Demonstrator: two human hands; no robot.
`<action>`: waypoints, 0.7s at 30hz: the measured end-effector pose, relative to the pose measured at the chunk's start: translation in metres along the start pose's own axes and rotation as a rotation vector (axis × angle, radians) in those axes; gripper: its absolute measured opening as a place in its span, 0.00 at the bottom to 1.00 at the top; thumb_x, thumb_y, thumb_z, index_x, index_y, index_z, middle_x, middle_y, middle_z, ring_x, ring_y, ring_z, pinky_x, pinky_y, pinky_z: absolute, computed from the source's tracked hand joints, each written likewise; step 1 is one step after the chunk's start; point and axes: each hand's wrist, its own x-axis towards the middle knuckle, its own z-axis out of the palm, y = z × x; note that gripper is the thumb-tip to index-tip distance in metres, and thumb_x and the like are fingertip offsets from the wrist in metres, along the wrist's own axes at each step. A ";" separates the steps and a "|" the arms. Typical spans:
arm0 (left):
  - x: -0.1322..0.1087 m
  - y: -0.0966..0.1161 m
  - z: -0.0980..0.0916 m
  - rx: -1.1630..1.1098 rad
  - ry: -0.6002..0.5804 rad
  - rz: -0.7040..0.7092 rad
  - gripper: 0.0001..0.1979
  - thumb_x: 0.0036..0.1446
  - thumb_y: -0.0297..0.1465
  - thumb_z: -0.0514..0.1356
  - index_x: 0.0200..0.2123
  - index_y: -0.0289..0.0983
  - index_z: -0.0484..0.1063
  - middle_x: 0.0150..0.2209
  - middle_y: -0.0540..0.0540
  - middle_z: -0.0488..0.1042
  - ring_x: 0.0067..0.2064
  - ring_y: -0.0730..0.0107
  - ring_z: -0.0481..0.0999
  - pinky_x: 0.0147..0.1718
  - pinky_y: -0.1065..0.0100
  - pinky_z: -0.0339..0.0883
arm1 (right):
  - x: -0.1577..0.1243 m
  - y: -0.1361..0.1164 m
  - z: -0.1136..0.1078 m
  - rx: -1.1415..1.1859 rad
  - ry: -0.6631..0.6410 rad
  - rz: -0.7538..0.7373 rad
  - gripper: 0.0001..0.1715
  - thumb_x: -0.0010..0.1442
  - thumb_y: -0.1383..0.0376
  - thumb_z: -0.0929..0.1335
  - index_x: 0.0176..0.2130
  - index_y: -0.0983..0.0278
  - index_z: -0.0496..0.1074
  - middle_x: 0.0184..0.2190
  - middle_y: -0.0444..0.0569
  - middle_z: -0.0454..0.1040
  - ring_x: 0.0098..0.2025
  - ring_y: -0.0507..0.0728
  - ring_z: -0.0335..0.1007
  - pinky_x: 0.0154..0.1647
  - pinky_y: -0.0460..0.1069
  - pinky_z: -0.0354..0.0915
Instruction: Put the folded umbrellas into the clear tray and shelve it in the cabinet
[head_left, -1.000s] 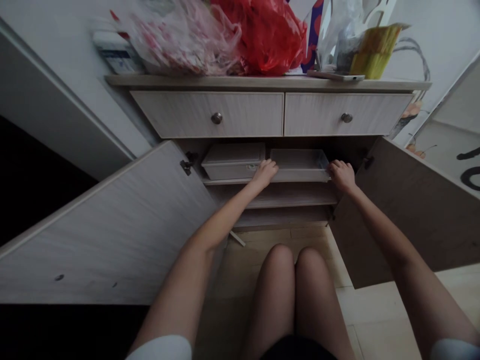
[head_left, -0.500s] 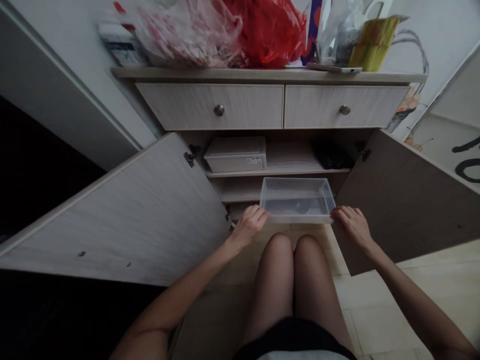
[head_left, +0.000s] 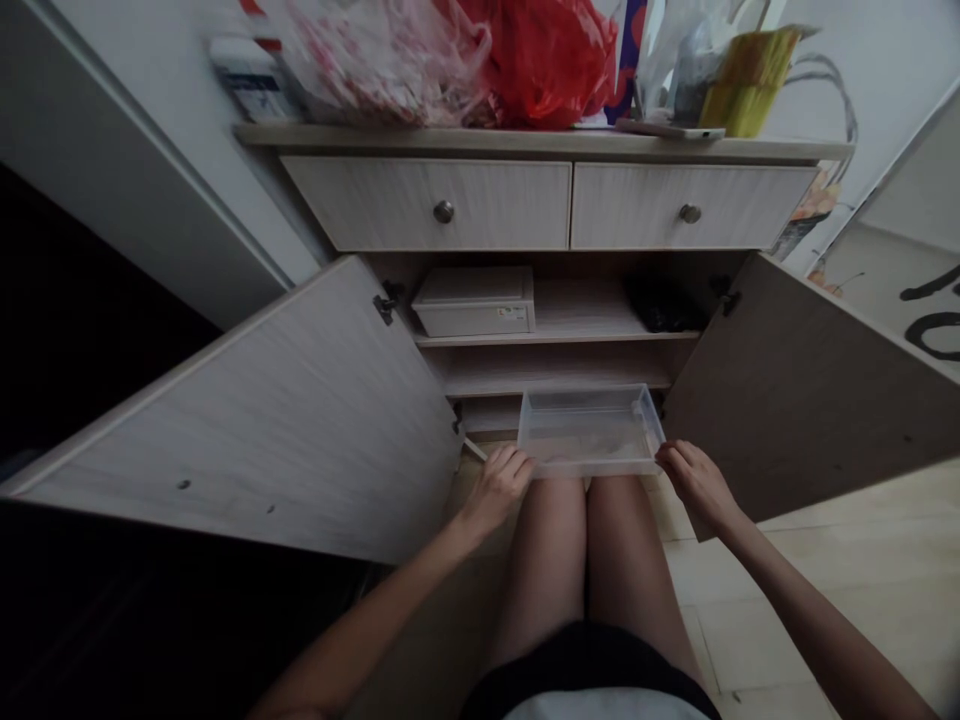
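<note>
- Black shorts (head_left: pixel 585 665) and bare thighs (head_left: pixel 547 570) of the person lay at the bottom of the view, with a pale tiled floor (head_left: pixel 810 610) to the right.
- The clear plastic tray (head_left: pixel 589 430) was held level, just above the knees and in front of the open cabinet.
- The left hand (head_left: pixel 496 488) was partly closed, its fingers curled onto the tray's near left corner.
- The right hand (head_left: pixel 697 485) was partly closed in the same way, gripping the near right corner.
- The left cabinet door (head_left: pixel 247 400) and right cabinet door (head_left: pixel 810 400) stood swung open on either side of the tray.
- A lidded white plastic box (head_left: pixel 472 302) and a dark bundle (head_left: pixel 664 305) rested well apart on the upper shelf (head_left: pixel 555 339), above a lower shelf (head_left: pixel 555 380).
- Two drawers with round metal knobs, the left drawer (head_left: pixel 427 205) and right drawer (head_left: pixel 686 205), lay above the shelves.
- A red plastic bag (head_left: pixel 532 60), a pink-printed bag (head_left: pixel 382 60) and a yellow-green package (head_left: pixel 742 80) stood on the cabinet's top surface (head_left: pixel 525 140).
</note>
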 end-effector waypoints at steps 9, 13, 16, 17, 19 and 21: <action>0.010 -0.013 0.029 -0.579 0.162 -0.715 0.32 0.62 0.51 0.55 0.63 0.39 0.66 0.60 0.35 0.69 0.63 0.49 0.66 0.62 0.46 0.59 | 0.002 -0.003 0.000 0.054 -0.064 0.020 0.15 0.71 0.66 0.59 0.37 0.61 0.72 0.34 0.49 0.74 0.35 0.56 0.70 0.38 0.50 0.66; 0.017 -0.015 0.045 -1.112 -0.042 -1.077 0.37 0.60 0.57 0.51 0.68 0.48 0.59 0.69 0.41 0.60 0.69 0.47 0.59 0.63 0.43 0.58 | 0.005 -0.001 -0.006 0.003 -0.131 0.010 0.18 0.70 0.64 0.58 0.36 0.58 0.74 0.33 0.48 0.75 0.34 0.59 0.72 0.36 0.53 0.68; 0.016 -0.010 0.052 -1.298 -0.061 -1.080 0.40 0.58 0.60 0.50 0.69 0.50 0.57 0.71 0.46 0.56 0.71 0.48 0.55 0.64 0.44 0.58 | 0.018 0.012 -0.015 0.047 -0.117 0.031 0.16 0.69 0.54 0.61 0.40 0.53 0.76 0.37 0.49 0.77 0.35 0.61 0.75 0.34 0.55 0.70; 0.016 -0.008 0.053 -1.304 -0.045 -1.068 0.41 0.58 0.61 0.51 0.69 0.48 0.57 0.71 0.47 0.54 0.72 0.48 0.53 0.65 0.45 0.56 | 0.028 0.019 -0.018 0.086 -0.075 0.065 0.16 0.68 0.51 0.62 0.41 0.53 0.76 0.38 0.49 0.78 0.36 0.61 0.76 0.34 0.55 0.70; 0.016 -0.005 0.054 -1.288 -0.007 -1.042 0.43 0.57 0.61 0.50 0.69 0.45 0.57 0.72 0.46 0.51 0.73 0.50 0.49 0.68 0.48 0.50 | 0.056 0.038 -0.021 0.167 0.042 0.170 0.19 0.67 0.50 0.63 0.43 0.57 0.76 0.39 0.51 0.78 0.37 0.61 0.76 0.36 0.54 0.71; 0.016 -0.004 0.057 -1.260 0.030 -1.012 0.45 0.57 0.62 0.49 0.70 0.42 0.56 0.73 0.45 0.49 0.74 0.52 0.45 0.70 0.50 0.45 | 0.095 0.062 -0.018 0.198 0.137 0.294 0.20 0.68 0.52 0.63 0.42 0.61 0.76 0.39 0.53 0.77 0.39 0.60 0.75 0.39 0.53 0.70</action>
